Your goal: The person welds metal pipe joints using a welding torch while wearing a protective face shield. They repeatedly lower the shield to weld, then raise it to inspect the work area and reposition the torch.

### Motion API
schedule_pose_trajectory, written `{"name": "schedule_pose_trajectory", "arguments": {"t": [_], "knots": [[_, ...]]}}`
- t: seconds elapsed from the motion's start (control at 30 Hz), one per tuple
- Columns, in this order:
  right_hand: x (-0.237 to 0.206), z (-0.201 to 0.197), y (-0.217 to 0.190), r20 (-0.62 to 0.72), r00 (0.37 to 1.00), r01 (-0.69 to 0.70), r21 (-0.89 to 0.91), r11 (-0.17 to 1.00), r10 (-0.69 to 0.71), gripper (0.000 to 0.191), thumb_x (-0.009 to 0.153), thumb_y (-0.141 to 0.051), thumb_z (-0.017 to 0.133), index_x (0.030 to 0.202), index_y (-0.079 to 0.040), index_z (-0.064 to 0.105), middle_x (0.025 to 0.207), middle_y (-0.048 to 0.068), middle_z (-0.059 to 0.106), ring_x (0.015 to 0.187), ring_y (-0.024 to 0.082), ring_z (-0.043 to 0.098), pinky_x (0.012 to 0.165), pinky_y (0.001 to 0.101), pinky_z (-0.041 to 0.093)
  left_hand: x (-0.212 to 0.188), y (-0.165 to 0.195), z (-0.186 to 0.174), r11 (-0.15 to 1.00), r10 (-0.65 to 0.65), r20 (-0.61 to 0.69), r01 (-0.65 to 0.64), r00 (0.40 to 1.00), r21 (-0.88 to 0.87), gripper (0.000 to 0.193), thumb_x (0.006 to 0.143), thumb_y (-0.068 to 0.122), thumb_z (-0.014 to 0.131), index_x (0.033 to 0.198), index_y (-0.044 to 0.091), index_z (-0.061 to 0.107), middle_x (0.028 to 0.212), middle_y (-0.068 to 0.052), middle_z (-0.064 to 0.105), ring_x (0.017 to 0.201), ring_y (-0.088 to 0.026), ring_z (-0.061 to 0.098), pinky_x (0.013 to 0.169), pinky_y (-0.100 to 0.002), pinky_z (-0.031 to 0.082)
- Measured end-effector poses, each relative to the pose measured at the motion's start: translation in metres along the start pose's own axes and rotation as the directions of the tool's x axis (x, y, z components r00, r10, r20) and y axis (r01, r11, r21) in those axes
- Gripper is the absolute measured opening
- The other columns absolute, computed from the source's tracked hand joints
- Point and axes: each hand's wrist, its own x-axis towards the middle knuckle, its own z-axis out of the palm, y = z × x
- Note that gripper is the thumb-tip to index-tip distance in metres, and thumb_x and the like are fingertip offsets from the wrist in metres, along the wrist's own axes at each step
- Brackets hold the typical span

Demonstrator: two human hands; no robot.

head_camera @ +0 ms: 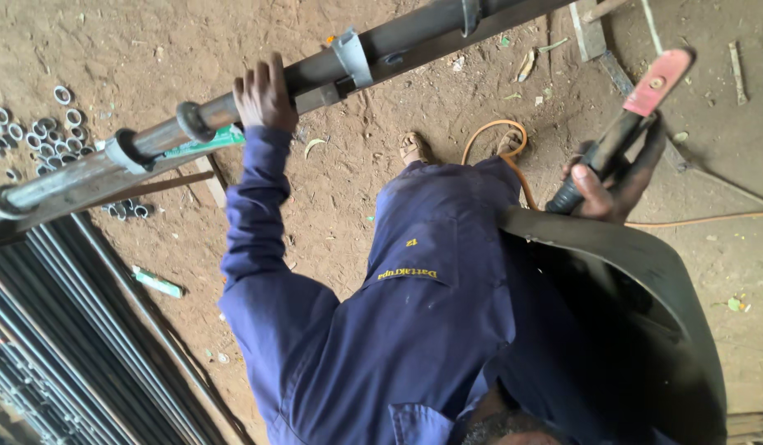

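My left hand (264, 92) grips a long grey steel tube (398, 37) that runs slantwise across the top of the view, with metal brackets (352, 58) and a collar (192, 121) fitted along it. My right hand (610, 188) is shut on the black handle of a welding electrode holder (637, 115) with a red jaw, pointing up and to the right. A dark curved welding shield (645, 272) lies just below that hand against my right side; whether the hand also holds it I cannot tell. My blue overall and sandalled feet (414, 148) show in between.
Several small metal rings (35, 132) lie on the dirt floor at the left. A bundle of long steel rods (60, 346) fills the lower left. An orange cable (497, 132) loops by my feet. A green packet (159, 283) and wooden strips (591, 29) lie around.
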Motion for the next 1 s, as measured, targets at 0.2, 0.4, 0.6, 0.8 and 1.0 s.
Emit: {"name": "schedule_pose_trajectory", "arguments": {"t": [0.2, 0.4, 0.6, 0.8, 1.0], "knots": [[0.011, -0.004, 0.006, 0.068, 0.998, -0.006, -0.041, 0.999, 0.008, 0.111, 0.086, -0.011, 0.084, 0.170, -0.009, 0.012, 0.101, 0.011, 0.061, 0.084, 0.019, 0.062, 0.082, 0.0329, 0.057, 0.007, -0.015, 0.012, 0.999, 0.036, 0.183, -0.032, 0.982, -0.024, 0.038, 0.087, 0.005, 0.076, 0.124, 0.009, 0.066, 0.099, -0.013, 0.069, 0.089, -0.029, 0.068, 0.081, -0.048, 0.057], [0.009, -0.006, 0.008, 0.110, 0.994, 0.002, -0.075, 0.997, 0.006, 0.111, 0.086, -0.008, 0.083, 0.172, -0.009, 0.013, 0.106, 0.012, 0.062, 0.092, 0.020, 0.064, 0.084, 0.0320, 0.055, 0.071, -0.036, -0.006, 0.921, 0.261, 0.719, 0.057, 0.644, -0.386, 0.065, 0.054, 0.020, 0.093, 0.116, 0.009, 0.074, 0.107, -0.014, 0.076, 0.098, -0.033, 0.073, 0.096, -0.044, 0.054], [0.005, -0.006, -0.001, 0.006, 0.999, -0.041, -0.083, 0.996, 0.041, 0.109, 0.086, -0.017, 0.084, 0.168, -0.008, 0.014, 0.100, 0.014, 0.065, 0.081, 0.021, 0.066, 0.076, 0.0331, 0.057, 0.064, -0.029, -0.006, 0.898, 0.263, 0.610, 0.042, 0.747, -0.438, 0.072, 0.053, 0.024, 0.093, 0.119, 0.008, 0.073, 0.112, -0.017, 0.074, 0.104, -0.037, 0.071, 0.098, -0.045, 0.054], [0.006, 0.002, -0.010, -0.036, 0.998, -0.049, -0.060, 0.997, 0.047, 0.107, 0.087, -0.018, 0.084, 0.169, -0.009, 0.015, 0.100, 0.015, 0.063, 0.080, 0.022, 0.064, 0.075, 0.0325, 0.055, 0.063, 0.029, -0.019, 0.920, 0.209, 0.236, -0.109, 0.949, -0.376, 0.074, 0.055, 0.029, 0.094, 0.119, 0.006, 0.066, 0.138, -0.018, 0.059, 0.120, -0.039, 0.058, 0.098, -0.051, 0.050], [0.005, 0.002, -0.009, -0.004, 1.000, -0.024, 0.013, 1.000, 0.024, 0.096, 0.097, -0.010, 0.076, 0.170, -0.010, 0.013, 0.110, 0.017, 0.059, 0.086, 0.022, 0.059, 0.081, 0.0346, 0.054, 0.084, 0.137, -0.017, 0.852, 0.139, 0.003, -0.118, 0.990, -0.510, 0.061, 0.090, 0.026, 0.080, 0.143, 0.013, 0.051, 0.115, -0.018, 0.067, 0.101, -0.039, 0.067, 0.082, -0.054, 0.054]]}}
